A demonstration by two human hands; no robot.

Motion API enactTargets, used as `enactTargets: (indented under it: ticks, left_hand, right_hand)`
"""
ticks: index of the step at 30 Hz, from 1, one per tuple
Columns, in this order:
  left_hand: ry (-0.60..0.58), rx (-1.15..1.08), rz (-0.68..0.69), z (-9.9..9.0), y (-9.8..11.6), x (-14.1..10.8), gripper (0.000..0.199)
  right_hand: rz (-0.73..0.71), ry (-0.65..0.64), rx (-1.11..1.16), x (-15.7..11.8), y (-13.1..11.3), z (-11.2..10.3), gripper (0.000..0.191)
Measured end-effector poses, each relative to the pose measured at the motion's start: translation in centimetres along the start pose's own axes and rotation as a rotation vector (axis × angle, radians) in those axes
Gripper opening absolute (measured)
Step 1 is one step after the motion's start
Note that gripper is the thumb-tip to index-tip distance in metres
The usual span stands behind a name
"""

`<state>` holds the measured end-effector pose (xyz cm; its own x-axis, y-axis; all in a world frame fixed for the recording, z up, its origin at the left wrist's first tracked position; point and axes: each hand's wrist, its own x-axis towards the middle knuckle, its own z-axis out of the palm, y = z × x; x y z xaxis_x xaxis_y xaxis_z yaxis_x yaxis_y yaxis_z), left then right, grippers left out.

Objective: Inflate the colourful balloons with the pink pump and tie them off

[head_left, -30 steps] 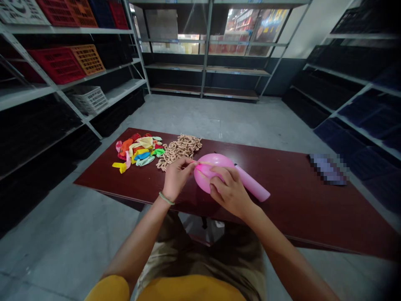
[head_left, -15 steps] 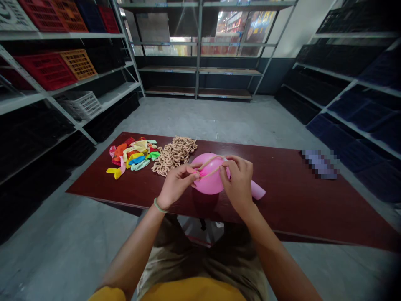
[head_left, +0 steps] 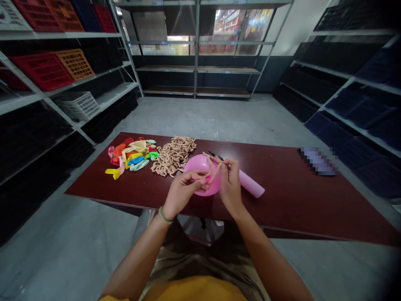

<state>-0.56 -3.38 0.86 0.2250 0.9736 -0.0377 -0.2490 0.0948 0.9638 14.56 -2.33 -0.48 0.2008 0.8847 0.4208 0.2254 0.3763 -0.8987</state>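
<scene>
An inflated pink balloon [head_left: 196, 164] rests on the dark red table [head_left: 291, 205] between my hands. My left hand [head_left: 183, 191] pinches the balloon's neck near its lower edge. My right hand [head_left: 230, 182] grips a tan rubber band [head_left: 212, 168], which loops up over the balloon. Beyond the balloon lies a heap of similar tan bands [head_left: 173, 156], and further left a pile of deflated multicoloured balloons [head_left: 131, 156]. A pink tube [head_left: 252, 184] lies beside my right hand, and a small black item [head_left: 216, 155] shows just behind it.
A pixelated, unreadable object [head_left: 318, 161] lies on the table's right side. Metal shelves line both sides and the far wall, with red, orange and white crates [head_left: 44, 71] on the left and dark crates on the right. Grey concrete floor surrounds the table.
My right hand has moved left, closer to my left hand, and the tan band now stands up from the balloon. The balloon has shifted left, and a black item shows behind my right hand.
</scene>
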Motion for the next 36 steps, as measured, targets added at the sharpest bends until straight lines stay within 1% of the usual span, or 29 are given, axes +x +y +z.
enactTargets:
  ticks: [2, 5, 8, 10, 13, 17, 20, 23, 25, 27, 31, 36]
  left_hand:
    - [0.017, -0.023, -0.005, -0.3, 0.0, 0.0, 0.024]
    - [0.088, -0.066, 0.008, -1.0, 0.0, 0.3, 0.024]
    - [0.15, -0.107, 0.016, -1.5, 0.1, 0.7, 0.023]
    - [0.149, -0.115, 0.013, -1.6, 0.1, 0.8, 0.023]
    - [0.102, -0.106, -0.026, -1.8, 0.3, 0.9, 0.023]
    - [-0.025, -0.083, -0.092, -2.2, 0.5, 0.6, 0.023]
    - [-0.115, -0.016, -0.042, -2.3, 0.8, 0.3, 0.022]
    - [-0.179, 0.078, 0.04, -1.9, 1.2, 0.0, 0.019]
    - [-0.234, 0.13, 0.037, -1.7, 1.4, -0.3, 0.018]
    - [-0.262, 0.136, 0.0, -1.6, 1.4, -0.5, 0.019]
    - [-0.194, 0.012, -0.025, -1.8, 0.9, -0.7, 0.023]
    - [-0.07, -0.158, -0.04, -1.8, 0.4, -0.4, 0.024]
  right_hand:
    - [-0.002, 0.015, 0.08, -0.1, -0.2, -0.2, 0.007]
    - [-0.068, 0.002, 0.13, -0.3, -0.6, -0.6, 0.006]
    - [-0.084, -0.078, 0.172, -0.6, -0.6, -0.8, 0.006]
    - [-0.072, -0.132, 0.218, -0.6, -0.4, -0.7, 0.006]
    - [-0.05, -0.163, 0.236, -0.1, -0.2, -0.6, 0.006]
    - [-0.055, -0.205, 0.113, 1.3, -0.4, -0.8, 0.008]
    - [-0.088, -0.255, 0.007, 2.3, -0.3, -0.8, 0.012]
    - [-0.135, -0.247, -0.134, 2.5, 0.0, -0.4, 0.013]
    - [-0.172, -0.222, -0.217, 2.3, 0.2, 0.0, 0.014]
    - [-0.192, -0.19, -0.246, 2.1, 0.3, 0.3, 0.014]
    - [-0.188, -0.156, -0.183, 1.9, 0.6, 0.6, 0.013]
    - [-0.118, -0.07, -0.042, 2.0, 0.9, 0.7, 0.011]
